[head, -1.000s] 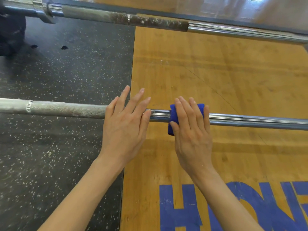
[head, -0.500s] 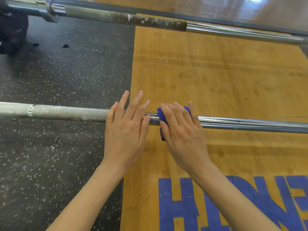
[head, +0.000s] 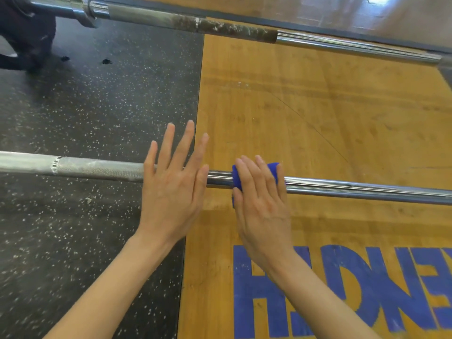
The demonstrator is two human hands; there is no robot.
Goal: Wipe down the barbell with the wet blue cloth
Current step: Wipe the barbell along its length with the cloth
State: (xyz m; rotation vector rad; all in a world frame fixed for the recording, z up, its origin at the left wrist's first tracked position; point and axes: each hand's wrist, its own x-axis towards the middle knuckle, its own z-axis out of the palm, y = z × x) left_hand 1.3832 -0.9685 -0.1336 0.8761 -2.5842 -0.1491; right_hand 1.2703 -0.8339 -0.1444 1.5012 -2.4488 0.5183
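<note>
The barbell (head: pixel 97 168) lies across the floor from left to right, its knurled grey part on the left and smooth chrome on the right. A blue cloth (head: pixel 236 177) is draped over the chrome part near the middle. My right hand (head: pixel 261 206) lies flat on the cloth and presses it onto the bar, fingers reaching past the bar. My left hand (head: pixel 171 189) rests palm down on the bar just left of the cloth, its fingers straight and spread.
A second barbell (head: pixel 220 26) with a rusty, chalky knurl lies parallel at the far side. Black speckled rubber flooring (head: pixel 85 106) meets a wooden platform (head: pixel 318 118) with blue lettering (head: pixel 342 289). A dark object (head: pixel 24 40) sits at the top left.
My right hand slid the cloth left along the bar toward my left hand. My left hand slid forward over the bar and its fingers spread.
</note>
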